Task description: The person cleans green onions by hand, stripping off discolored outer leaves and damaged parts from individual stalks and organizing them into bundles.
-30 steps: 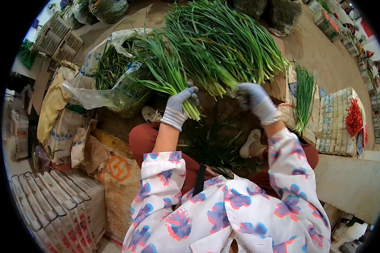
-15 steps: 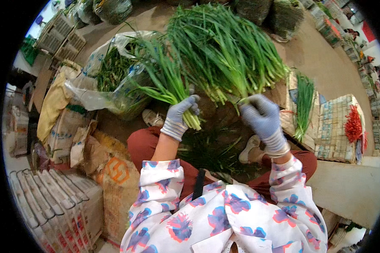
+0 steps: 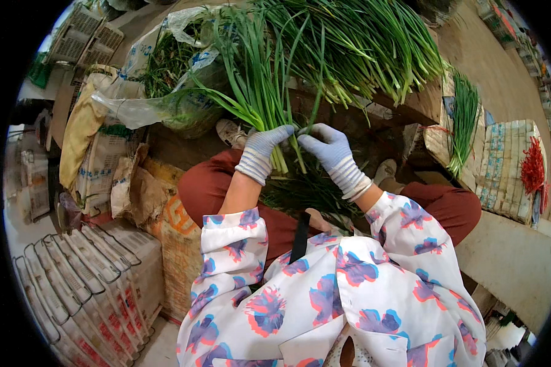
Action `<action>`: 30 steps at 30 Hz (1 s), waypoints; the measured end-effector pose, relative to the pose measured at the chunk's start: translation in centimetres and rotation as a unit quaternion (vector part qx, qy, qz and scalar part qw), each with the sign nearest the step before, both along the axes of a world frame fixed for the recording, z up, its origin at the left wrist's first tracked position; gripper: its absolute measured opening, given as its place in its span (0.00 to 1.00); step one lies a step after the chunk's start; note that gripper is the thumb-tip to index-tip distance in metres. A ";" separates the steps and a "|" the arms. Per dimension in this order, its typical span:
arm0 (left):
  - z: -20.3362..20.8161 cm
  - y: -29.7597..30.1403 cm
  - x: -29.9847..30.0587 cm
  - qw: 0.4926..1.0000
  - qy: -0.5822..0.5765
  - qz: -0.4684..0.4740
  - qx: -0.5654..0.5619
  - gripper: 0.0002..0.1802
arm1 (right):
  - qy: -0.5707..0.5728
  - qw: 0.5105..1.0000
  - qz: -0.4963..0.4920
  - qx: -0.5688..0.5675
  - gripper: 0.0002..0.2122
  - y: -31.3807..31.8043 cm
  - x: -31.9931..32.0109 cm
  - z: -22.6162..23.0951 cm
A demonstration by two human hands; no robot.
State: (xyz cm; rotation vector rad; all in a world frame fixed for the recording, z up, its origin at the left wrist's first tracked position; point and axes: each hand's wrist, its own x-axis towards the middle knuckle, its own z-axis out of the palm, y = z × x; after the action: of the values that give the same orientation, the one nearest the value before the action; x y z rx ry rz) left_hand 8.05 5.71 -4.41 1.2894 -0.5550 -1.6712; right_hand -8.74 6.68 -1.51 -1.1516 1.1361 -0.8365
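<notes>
My left hand (image 3: 262, 151), in a pale blue and white glove, is closed around a bunch of garlic chives (image 3: 251, 85). Their long leaves fan out away from me and the pale cut ends stick out below my fingers. Beside it, my right hand (image 3: 330, 153), gloved the same way, pinches a garlic chive stalk (image 3: 319, 92), its fingertips almost meeting my left thumb. Beyond both hands lies a large heap of garlic chives (image 3: 361, 49) on a low wooden stand (image 3: 419, 111), pale ends toward me.
Left of the bunch stands a clear plastic bag (image 3: 125, 109) of limp greens. A tied bundle of chives (image 3: 464, 122) lies at the right, near a white box (image 3: 505, 168) with red ties (image 3: 533, 165). Folded crates (image 3: 92, 275) stand at lower left. Loose leaves lie between my feet.
My right hand has come from the heap's edge over to my left hand, bringing a stalk. My left hand keeps its bunch. The view has shifted, so the heap sits higher.
</notes>
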 end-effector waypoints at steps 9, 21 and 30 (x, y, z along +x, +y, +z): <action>3.3 -0.4 0.5 0.992 0.102 0.072 0.021 0.18 | -0.083 0.990 0.110 0.044 0.07 5.5 -5.9 1.9; 4.3 -0.5 -0.8 0.979 0.102 0.004 -0.176 0.22 | -0.251 0.908 0.139 0.305 0.17 1.1 -3.5 2.1; 0.4 0.8 -0.2 0.990 0.118 0.002 -0.071 0.22 | 0.085 0.985 0.033 -0.145 0.08 1.2 -0.6 -0.1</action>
State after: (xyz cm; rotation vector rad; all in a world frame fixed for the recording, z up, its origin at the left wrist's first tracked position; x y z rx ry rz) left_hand 7.81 6.47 -4.01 0.9744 -0.5190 -1.7183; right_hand -9.31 7.84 -1.66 -1.5186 1.1320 -0.8847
